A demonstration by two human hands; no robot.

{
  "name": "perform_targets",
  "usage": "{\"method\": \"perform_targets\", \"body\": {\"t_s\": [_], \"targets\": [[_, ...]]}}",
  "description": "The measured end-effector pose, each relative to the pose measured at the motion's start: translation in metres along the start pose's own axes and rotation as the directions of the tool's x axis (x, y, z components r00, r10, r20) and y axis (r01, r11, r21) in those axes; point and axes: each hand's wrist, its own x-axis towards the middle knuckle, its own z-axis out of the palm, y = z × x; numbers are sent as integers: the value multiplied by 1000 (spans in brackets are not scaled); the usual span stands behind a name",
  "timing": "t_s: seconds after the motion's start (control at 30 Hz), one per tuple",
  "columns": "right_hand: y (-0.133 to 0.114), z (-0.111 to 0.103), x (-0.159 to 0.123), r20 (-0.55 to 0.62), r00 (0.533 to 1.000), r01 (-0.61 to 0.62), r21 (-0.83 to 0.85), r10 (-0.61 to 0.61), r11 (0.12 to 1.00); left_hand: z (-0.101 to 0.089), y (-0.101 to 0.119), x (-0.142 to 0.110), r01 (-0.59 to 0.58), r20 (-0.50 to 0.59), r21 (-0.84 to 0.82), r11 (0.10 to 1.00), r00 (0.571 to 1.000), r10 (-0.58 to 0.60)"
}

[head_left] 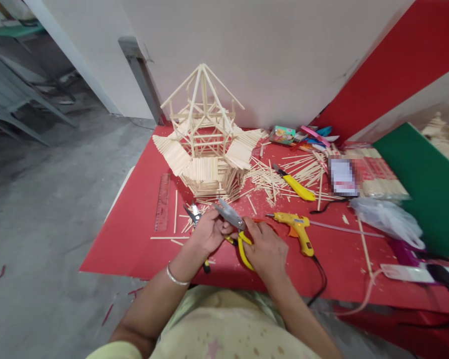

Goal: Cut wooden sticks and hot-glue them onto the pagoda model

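Observation:
My right hand [268, 248] is closed around scissors [232, 215] with grey blades and a yellow handle loop. The blades point up and to the left, over the fingers of my left hand [210, 232]. That hand is curled with its fingertips pinched together near the blades; what they hold, if anything, is too small to make out. A black-and-yellow cutting tool [195, 214] lies partly under my left hand. Just beyond both hands stands a pagoda-like model [205, 172] built of thin wooden sticks, with an open pointed roof frame.
On the red table [123, 234] lie a clear ruler [162, 202], loose sticks [303, 167], a yellow utility knife [297, 185] and a yellow glue gun [297, 227] with a cord. Further right are a phone [343, 175], a plastic bag [387, 219] and a power strip [407, 272].

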Motion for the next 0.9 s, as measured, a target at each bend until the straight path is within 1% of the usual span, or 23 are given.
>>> {"method": "perform_targets", "body": {"t_s": [0.13,0.23,0.33,0.57,0.73,0.9], "targets": [[2,5,-3,5,1000,-8,77,8,997,0,1,1,-12,11,-24,1000,1000,12],[2,5,-3,-9,1000,-24,118,25,993,0,1,1,-21,-22,-2,1000,1000,21],[0,1,-1,-27,999,-20,102,23,995,1,0,1,-27,-50,25,999,998,29],[-1,-2,1,-2,1000,-13,69,14,998,4,1,-1,-16,-30,55,998,999,18],[-1,0,0,3,1000,-13,74,13,997,6,1,-2,-49,-64,55,997,997,52],[-4,-1,0,12,1000,-10,66,10,998,5,0,-1,-77,-59,57,995,995,80]]}}
